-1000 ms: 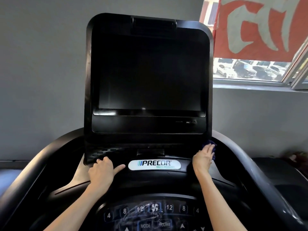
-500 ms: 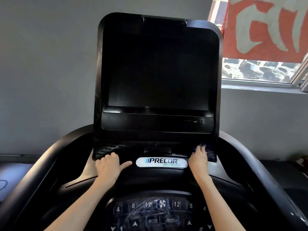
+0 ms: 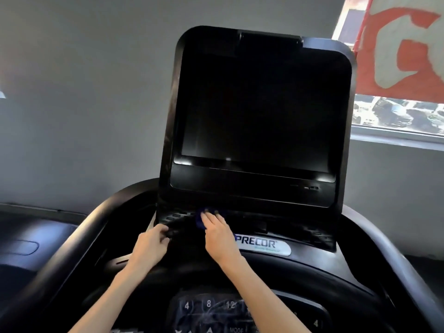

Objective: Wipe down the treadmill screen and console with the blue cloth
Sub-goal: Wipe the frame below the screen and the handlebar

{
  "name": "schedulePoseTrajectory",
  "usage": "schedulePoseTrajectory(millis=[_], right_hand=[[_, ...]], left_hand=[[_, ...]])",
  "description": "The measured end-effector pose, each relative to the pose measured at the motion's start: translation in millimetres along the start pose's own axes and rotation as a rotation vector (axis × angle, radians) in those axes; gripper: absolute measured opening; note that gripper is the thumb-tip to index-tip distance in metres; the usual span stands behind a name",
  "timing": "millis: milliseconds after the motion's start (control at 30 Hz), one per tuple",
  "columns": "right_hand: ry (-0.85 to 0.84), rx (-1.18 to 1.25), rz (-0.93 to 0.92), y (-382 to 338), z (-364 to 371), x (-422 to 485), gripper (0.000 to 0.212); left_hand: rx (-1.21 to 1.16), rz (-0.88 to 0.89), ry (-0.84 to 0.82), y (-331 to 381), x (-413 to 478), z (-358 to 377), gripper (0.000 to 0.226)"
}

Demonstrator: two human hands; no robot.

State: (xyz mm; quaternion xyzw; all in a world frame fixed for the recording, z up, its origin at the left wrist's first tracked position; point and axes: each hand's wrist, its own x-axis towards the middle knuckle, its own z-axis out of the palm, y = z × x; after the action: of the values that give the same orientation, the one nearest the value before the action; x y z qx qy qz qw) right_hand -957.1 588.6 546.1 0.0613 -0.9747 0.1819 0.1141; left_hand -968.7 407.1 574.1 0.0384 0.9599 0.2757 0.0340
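Presently, right hand (image 3: 217, 233): fingers straight, pressing the blue cloth (image 3: 200, 221) flat onto the vented ledge (image 3: 176, 216) just below the screen (image 3: 262, 104).
Left hand (image 3: 151, 243): just beside the right hand, fingers curled over the console (image 3: 312, 280) lip, apparently as a brace.
Cloth position: bunched small, mostly hidden under the fingertips, left of the PRECOR badge (image 3: 263, 246).
Risk, snagging: the cloth could catch in the vent slots if dragged across them.
Risk, smearing: with so little cloth showing, bare fingers may mark the glossy black.
Risk, keypad (image 3: 209, 306): both forearms pass above the keys, so a dropped wrist might press one.
Surface: black plastic; the screen is dark and upright, with highlights along its lower bezel.
Room: grey wall (image 3: 84, 92); window (image 3: 394, 133) at right, with a red banner (image 3: 403, 44) above parked cars (image 3: 384, 109).
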Motion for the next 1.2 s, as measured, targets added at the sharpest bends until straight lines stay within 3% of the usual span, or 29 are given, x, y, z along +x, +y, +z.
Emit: schedulePoseTrajectory(millis=[200, 400, 500, 567, 667, 967, 1100, 1200], right_hand=[[-0.14, -0.014, -0.235, -53.0, 27.5, 39.3, 0.064], [-0.258, -0.16, -0.38, -87.1, 48.0, 56.1, 0.054], [-0.289, -0.157, -0.297, -87.7, 45.9, 41.0, 0.047], [-0.099, -0.103, -0.249, -75.8, 36.9, 26.3, 0.04], [0.028, -0.12, -0.194, -50.4, 37.3, 15.1, 0.036], [-0.35, -0.135, -0.225, -97.4, 52.1, 40.0, 0.057], [-0.337, -0.068, -0.338, -99.0, 52.6, 17.4, 0.054], [-0.143, -0.057, -0.13, -67.0, 28.4, 5.9, 0.052]], left_hand=[[-0.038, -0.153, 0.005, -50.9, -20.7, -20.9, 0.028], [-0.033, -0.224, 0.019, -83.4, -43.1, -35.5, 0.025], [-0.02, -0.216, -0.001, -90.4, -44.7, -38.4, 0.024], [-0.01, -0.216, -0.027, -91.8, -45.5, -37.6, 0.024], [-0.009, -0.218, -0.063, -92.1, -44.4, -34.5, 0.024], [0.266, -0.098, -0.313, -74.8, -36.9, -17.1, 0.064], [0.377, -0.058, -0.3, -69.5, -46.5, -10.6, 0.077], [0.387, -0.068, -0.284, -63.8, -49.9, -4.3, 0.089]])
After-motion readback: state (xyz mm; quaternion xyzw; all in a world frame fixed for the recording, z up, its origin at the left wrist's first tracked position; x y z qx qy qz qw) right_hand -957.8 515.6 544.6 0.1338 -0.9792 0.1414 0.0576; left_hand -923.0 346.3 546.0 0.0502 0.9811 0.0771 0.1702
